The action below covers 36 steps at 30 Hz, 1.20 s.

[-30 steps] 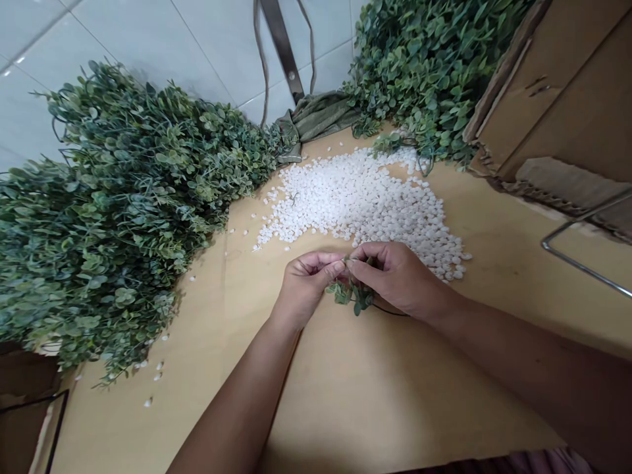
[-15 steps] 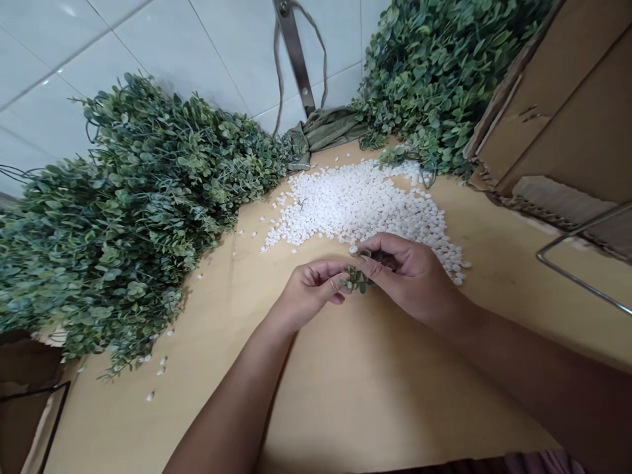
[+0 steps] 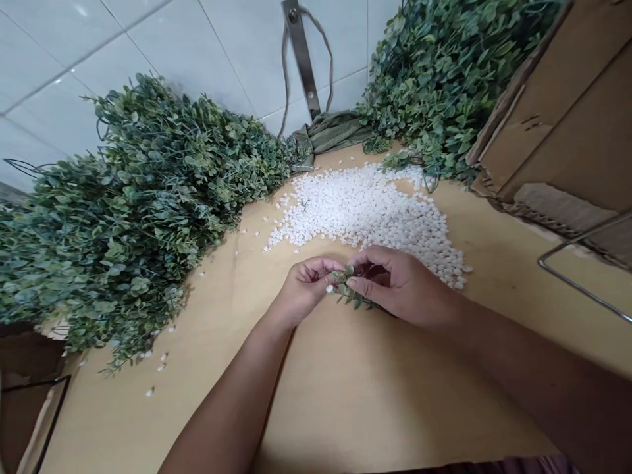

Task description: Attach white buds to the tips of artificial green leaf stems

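Observation:
Above the middle of the board, my two hands are close together at a small green artificial leaf sprig. My left hand is closed in a pinch at the sprig's left end. One small white plastic piece shows at its thumb tip. My right hand has thumb and fingers closed on the sprig's leafy part, its fingertips partly hidden by leaves. Just beyond the hands lies a spread pile of small white plastic pieces.
A big heap of artificial foliage lies along the left, another heap at the back right. Cardboard boxes flank the board. A metal rod juts in at right. Behind, a strap hangs against the tiled wall.
The sprig now shows more between my hands. A white piece at my right fingertips before is gone from there, and one shows at my left thumb. My right hand has lowered slightly.

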### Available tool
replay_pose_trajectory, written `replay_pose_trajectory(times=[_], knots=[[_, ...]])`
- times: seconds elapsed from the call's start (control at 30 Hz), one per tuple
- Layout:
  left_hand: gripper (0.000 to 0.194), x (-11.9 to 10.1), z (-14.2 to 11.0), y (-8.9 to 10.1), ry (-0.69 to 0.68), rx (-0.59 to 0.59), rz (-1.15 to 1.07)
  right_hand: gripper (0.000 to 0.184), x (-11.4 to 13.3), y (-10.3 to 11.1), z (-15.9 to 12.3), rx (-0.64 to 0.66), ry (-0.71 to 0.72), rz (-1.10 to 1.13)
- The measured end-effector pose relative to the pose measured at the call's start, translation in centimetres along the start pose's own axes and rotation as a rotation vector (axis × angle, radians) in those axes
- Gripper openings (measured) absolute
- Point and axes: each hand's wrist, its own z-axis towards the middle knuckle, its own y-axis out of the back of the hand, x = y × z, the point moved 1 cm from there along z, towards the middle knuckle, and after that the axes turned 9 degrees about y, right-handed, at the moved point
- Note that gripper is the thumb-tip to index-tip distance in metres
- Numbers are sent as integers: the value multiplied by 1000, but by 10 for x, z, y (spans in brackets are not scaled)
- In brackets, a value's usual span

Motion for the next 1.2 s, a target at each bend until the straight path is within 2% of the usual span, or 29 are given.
replay_pose_trajectory(times=[0.13, 0.3, 0.4, 0.53, 0.63, 0.8, 0.9, 1.03, 1.13, 1.2], knots=[[24, -4, -3, 3, -16, 29, 114, 6, -3, -4, -1, 48, 16, -185], [16, -12, -7, 13, -76, 113, 367, 8, 2, -7, -1, 143, -23, -227], [13, -13, -8, 16, -83, 180, 445, 8, 3, -9, -2, 169, -29, -232], [12, -11, -7, 16, -83, 156, 426, 4, 1, -8, -3, 192, 35, -242], [14, -11, -7, 14, -51, 124, 386, 7, 1, -6, -3, 163, 81, -310], [18, -13, -8, 13, 5, 96, 355, 9, 1, -7, -2, 118, 11, -311], [20, -13, -6, 18, -27, -18, 303, 10, 1, -7, -2, 97, -8, -283], [16, -12, 1, 35, -138, -389, 318, 17, 0, -6, -2, 86, -51, -277], [17, -8, 6, 49, -221, -633, 481, 15, 0, -8, -3, 80, -68, -289], [22, -4, 10, 55, -233, -686, 664, 14, 0, -10, -3, 85, -59, -295]])
